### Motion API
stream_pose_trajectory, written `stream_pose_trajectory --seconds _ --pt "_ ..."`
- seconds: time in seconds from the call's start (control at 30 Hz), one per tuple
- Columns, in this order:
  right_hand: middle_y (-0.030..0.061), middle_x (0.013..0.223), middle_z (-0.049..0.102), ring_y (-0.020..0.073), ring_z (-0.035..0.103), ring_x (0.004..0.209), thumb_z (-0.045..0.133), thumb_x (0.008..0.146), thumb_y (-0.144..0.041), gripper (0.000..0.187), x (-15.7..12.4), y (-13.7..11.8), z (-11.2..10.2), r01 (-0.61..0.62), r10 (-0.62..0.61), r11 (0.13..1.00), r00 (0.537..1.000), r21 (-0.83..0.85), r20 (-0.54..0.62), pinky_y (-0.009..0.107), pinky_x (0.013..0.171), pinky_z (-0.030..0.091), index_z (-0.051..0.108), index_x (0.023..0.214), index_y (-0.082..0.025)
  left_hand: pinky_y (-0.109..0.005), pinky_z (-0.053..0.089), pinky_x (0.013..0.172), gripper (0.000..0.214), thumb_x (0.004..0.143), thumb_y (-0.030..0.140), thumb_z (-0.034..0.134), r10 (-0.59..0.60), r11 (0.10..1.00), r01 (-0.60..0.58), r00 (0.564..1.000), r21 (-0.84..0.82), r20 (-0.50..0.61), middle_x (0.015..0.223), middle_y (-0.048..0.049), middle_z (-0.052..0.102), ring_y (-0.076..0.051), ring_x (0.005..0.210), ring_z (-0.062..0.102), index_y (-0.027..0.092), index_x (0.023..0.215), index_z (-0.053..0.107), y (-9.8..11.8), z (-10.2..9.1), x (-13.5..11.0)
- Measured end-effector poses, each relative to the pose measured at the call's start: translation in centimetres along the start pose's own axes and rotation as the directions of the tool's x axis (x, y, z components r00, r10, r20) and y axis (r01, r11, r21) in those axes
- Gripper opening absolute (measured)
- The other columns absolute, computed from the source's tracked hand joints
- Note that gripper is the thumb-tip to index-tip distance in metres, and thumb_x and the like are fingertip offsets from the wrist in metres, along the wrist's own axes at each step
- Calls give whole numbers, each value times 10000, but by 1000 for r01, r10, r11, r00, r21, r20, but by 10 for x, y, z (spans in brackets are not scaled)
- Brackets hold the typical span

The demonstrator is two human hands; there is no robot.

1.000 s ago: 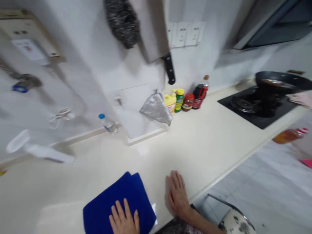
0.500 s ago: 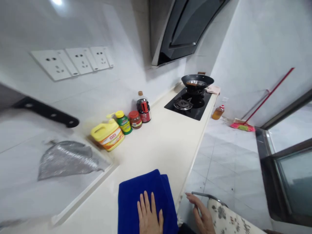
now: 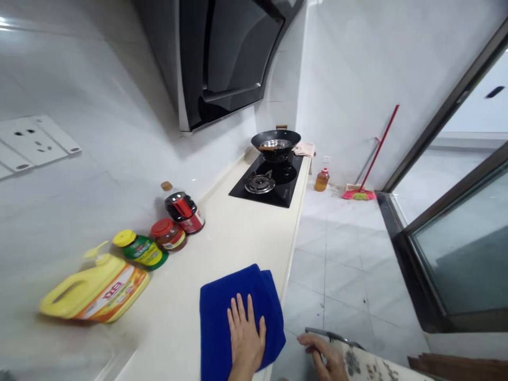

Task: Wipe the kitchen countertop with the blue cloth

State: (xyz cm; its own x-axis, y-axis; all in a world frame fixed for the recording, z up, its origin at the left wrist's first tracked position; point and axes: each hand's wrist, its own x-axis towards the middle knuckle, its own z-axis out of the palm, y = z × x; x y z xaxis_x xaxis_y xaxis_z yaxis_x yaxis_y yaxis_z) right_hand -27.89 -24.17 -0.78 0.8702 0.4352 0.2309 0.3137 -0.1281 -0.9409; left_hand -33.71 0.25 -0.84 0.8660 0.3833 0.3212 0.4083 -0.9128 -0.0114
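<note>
My left hand (image 3: 246, 338) lies flat on a folded blue cloth (image 3: 216, 328), palm down with its fingers stretched out. The cloth rests on the cream countertop (image 3: 234, 233), near its front edge. Off that edge, at the lower right, my right hand (image 3: 325, 355) hangs over the floor with its fingers loosely bent and apart. I see nothing held in it. Just beyond its fingers is a grey bar (image 3: 331, 334), and beside it a pale cloth with a floral print (image 3: 369, 362); whether the hand touches either is unclear.
Along the wall stand a yellow jug (image 3: 99, 291), a green bottle (image 3: 145, 251), a red-lidded jar (image 3: 170, 235) and a dark bottle (image 3: 186, 212). A wok (image 3: 257, 140) sits on the black hob (image 3: 283, 193) under the hood (image 3: 238, 58). A broom (image 3: 359, 194) leans by the wall.
The view has turned right and drawn closer to the hob; the knife and the sink-side edge have largely left view. The blue cloth and left hand appear slightly farther along the counter.
</note>
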Motion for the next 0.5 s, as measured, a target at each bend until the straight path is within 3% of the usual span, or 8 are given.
stream_pose_trajectory --seconds 0.13,0.27,0.37,0.5 --pt "48 986 796 216 768 788 469 926 -250 320 -6 13 -13 -53 49 997 995 -55 -84 279 693 649 782 986 -276 -632 320 1218 638 972 381 381 2 1000 -1 1000 -25 10 1653 -217 204 -368 1548 130 172 1555 226 10 12 37" --pt "52 992 794 248 768 892 494 902 -267 306 -27 33 -18 -146 134 977 987 -155 -88 338 774 652 785 994 -284 -617 303 1226 626 980 399 369 39 998 -39 999 -39 5 1642 -239 221 -383 1542 146 149 1545 261 18 22 71" --pt "61 1006 790 262 759 933 477 904 -278 321 -43 42 -18 -216 217 946 976 -241 -25 388 833 640 778 1014 -275 -621 283 1229 620 984 396 363 59 996 -59 998 -65 -13 1636 -255 224 -399 1536 160 128 1537 280 24 30 93" --pt "64 1053 768 239 727 982 460 948 -271 304 -44 37 -10 -247 310 909 939 -337 146 342 867 600 746 1051 -265 -619 256 1238 618 985 396 371 62 990 -68 997 -122 -52 1640 -251 216 -389 1542 139 128 1535 285 29 40 113"
